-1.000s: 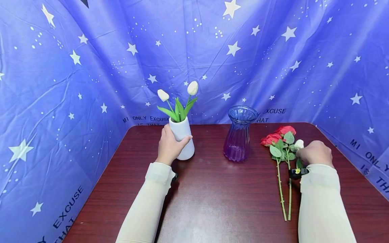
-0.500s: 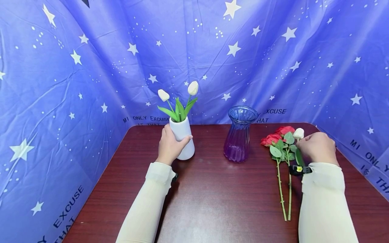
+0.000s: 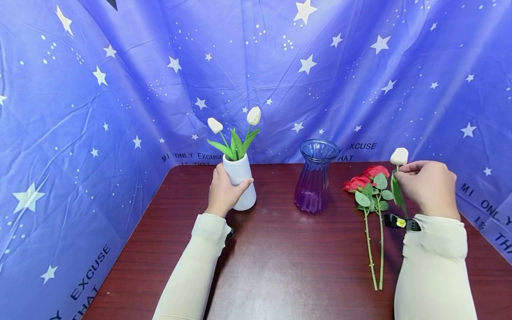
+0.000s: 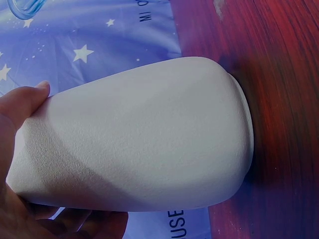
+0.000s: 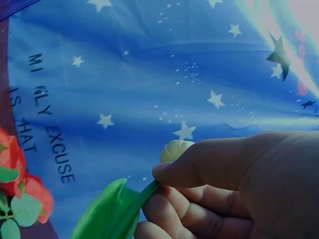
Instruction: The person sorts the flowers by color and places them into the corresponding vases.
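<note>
My left hand (image 3: 225, 191) grips a white vase (image 3: 239, 171) that stands upright on the table; in the left wrist view thumb and fingers wrap the narrow end of the vase (image 4: 144, 134). Two white tulips (image 3: 254, 116) with green leaves rise from its mouth. On the right, my right hand (image 3: 430, 186) pinches another white tulip (image 3: 399, 156) by its stem just below the bloom. The right wrist view shows thumb and fingers closed on the green stem (image 5: 144, 194), with the bloom partly hidden behind the thumb. The tulip's lower stem is hidden in the head view.
A blue-to-purple glass vase (image 3: 312, 178) stands between the hands. Two red roses (image 3: 357, 183) lie right of it, their stems pointing toward the near edge of the brown table (image 3: 304, 266). Starry blue cloth (image 3: 240, 66) hangs around the table.
My right hand has risen and shifted slightly right, lifting the white tulip from beside the roses to nearly upright. The left hand and the white vase stay where they were.
</note>
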